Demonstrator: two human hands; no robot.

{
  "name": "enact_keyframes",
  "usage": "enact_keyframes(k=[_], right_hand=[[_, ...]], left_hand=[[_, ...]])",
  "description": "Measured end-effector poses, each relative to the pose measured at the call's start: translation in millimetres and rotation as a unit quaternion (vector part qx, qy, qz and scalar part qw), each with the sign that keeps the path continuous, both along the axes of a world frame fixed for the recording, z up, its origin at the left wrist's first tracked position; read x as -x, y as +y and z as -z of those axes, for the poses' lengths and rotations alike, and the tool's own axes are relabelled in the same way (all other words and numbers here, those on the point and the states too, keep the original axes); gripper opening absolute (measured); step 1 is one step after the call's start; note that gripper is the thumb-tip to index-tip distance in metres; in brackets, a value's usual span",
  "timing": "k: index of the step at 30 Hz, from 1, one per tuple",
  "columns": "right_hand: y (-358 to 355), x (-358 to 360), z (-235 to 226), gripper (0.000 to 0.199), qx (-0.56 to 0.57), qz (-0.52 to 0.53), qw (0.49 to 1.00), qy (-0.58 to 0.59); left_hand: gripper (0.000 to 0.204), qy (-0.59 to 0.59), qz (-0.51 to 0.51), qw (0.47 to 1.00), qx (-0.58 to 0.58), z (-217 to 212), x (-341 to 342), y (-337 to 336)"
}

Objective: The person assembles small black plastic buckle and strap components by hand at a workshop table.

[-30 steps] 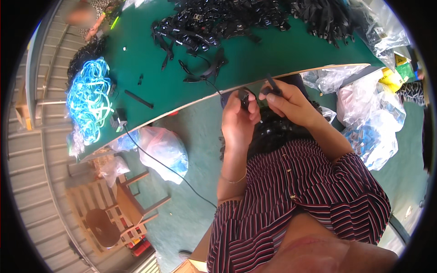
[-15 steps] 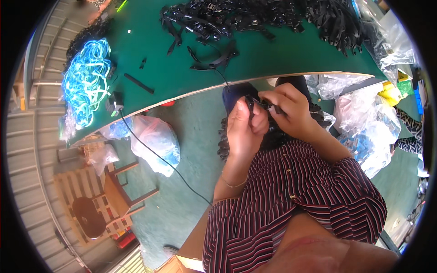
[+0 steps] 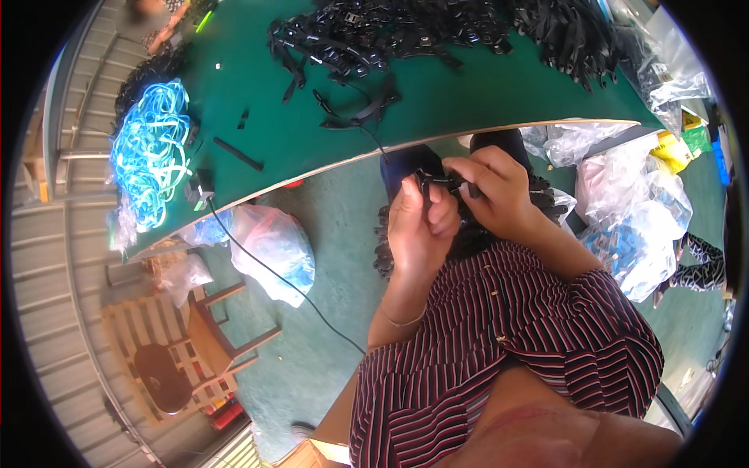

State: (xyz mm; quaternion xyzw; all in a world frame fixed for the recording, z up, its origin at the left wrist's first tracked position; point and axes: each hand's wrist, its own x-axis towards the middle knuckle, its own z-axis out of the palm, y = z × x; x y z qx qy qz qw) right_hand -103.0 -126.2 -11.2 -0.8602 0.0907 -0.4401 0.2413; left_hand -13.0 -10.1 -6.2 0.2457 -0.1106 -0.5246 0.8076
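Note:
My left hand [image 3: 421, 230] is closed, thumb up, around one end of a black strap-like piece [image 3: 425, 181] with a dark plastic part on it. The fingers of my right hand [image 3: 497, 193] pinch the other end, a short way to the right. Both hands are above my lap, just in front of the table edge. Fingers cover much of the piece, so its exact shape cannot be made out. A bunch of ribbed black items [image 3: 382, 246] lies on my lap under the hands.
On the green table [image 3: 250, 78] lie black buckled straps [image 3: 390, 35], a second black bundle [image 3: 569, 47], blue cords [image 3: 152, 152] and a black rod [image 3: 238, 154]. A cable [image 3: 281, 277] hangs at left. Filled plastic bags [image 3: 273, 249] and a wooden chair [image 3: 214, 339] stand beyond.
The black piece between my hands has turned slightly, and its middle part shows more. Both hands keep nearly the same place and grip. The surroundings have shifted a little in view.

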Motion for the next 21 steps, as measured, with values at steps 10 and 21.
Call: enact_keyframes(k=[10, 21], right_hand=[[-3.9, 4.3, -4.6, 0.032, -0.094, -0.062, 0.993, 0.047], [-18.9, 4.4, 0.8, 0.01, -0.246, -0.213, 0.945, 0.015]], left_hand=[[0.033, 0.0, 0.029, 0.999, -0.029, 3.2, -2.4, -1.9], [0.008, -0.55, -0.109, 0.809, -0.177, 11.6, -13.6, 5.5]])
